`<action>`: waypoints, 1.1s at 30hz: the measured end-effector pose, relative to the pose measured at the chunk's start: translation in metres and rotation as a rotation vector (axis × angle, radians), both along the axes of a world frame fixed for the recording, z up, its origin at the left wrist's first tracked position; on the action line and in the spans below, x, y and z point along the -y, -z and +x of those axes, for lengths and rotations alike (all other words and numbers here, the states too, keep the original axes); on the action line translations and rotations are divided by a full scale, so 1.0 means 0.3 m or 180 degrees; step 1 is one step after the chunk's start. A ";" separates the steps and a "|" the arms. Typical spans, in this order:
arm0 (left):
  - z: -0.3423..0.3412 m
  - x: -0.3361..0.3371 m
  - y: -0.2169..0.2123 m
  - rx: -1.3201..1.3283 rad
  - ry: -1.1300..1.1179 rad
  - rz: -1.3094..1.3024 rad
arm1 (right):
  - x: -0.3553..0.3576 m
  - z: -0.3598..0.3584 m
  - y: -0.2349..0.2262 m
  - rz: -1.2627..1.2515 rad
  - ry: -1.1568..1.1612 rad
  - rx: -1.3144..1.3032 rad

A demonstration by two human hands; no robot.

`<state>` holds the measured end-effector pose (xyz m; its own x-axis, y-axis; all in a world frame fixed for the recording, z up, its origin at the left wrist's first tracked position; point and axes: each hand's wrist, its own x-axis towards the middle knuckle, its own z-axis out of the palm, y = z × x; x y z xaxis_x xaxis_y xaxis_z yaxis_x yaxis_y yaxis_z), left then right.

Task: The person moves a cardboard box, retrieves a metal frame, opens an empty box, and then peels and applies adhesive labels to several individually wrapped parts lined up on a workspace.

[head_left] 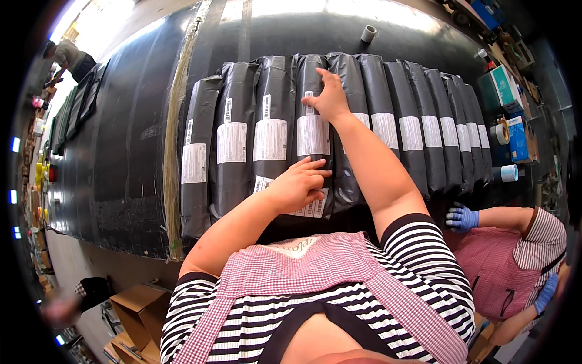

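Grey plastic mailer bags (232, 136) stand packed in a row in front of me, each with a white label facing me. Small barcode stickers show above the large labels on the left few bags. My right hand (331, 98) lies on the upper part of one of these, a bag in the left half of the row, its fingers spread and its thumb at the small barcode sticker (310, 97). Lower down, my left hand (298, 184) holds a sheet of barcode stickers (314, 208); its fingers cover part of the sheet, and the grip underneath is hidden.
The bags rest on a black table (121, 182) with a tape strip (177, 121) across it. A tape roll (368, 34) stands beyond them. Boxes (520, 138) and a blue roll (508, 173) are at the right, beside a co-worker's gloved hand (462, 217). Cardboard cartons (140, 306) stand lower left.
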<state>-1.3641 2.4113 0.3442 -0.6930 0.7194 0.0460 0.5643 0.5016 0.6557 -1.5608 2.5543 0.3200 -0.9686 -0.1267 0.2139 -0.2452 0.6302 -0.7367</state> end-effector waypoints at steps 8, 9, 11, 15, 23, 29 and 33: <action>-0.020 0.017 -0.043 0.1074 -0.0772 0.0887 | -0.047 -0.004 -0.062 -0.0970 -0.0042 0.0174; -0.023 0.022 -0.047 0.1494 -0.1311 0.1231 | -0.094 0.073 -0.087 -0.1650 -0.0454 0.0768; -0.038 0.030 -0.053 0.1535 -0.1736 0.1741 | -0.176 0.256 -0.132 -0.2299 -0.1114 0.1643; -0.066 0.010 -0.062 0.1281 -0.1952 0.2134 | -0.235 0.501 -0.196 -0.2027 -0.1534 0.1852; -0.094 -0.075 -0.115 -0.0363 -0.1969 0.1035 | -0.270 0.533 -0.199 -0.1820 -0.0973 0.1435; -0.134 -0.141 -0.116 0.0709 -0.2407 0.0847 | -0.336 0.463 -0.175 -0.1297 -0.0600 0.1066; -0.173 -0.178 -0.098 0.0896 -0.1858 0.0483 | -0.412 0.236 -0.145 -0.2102 -0.0406 0.1299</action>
<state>-1.4161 2.4646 0.3736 -0.9673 0.2222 -0.1224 0.0249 0.5633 0.8259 -1.4901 2.6778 0.3635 -0.9733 -0.2129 -0.0859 0.0845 0.0155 -0.9963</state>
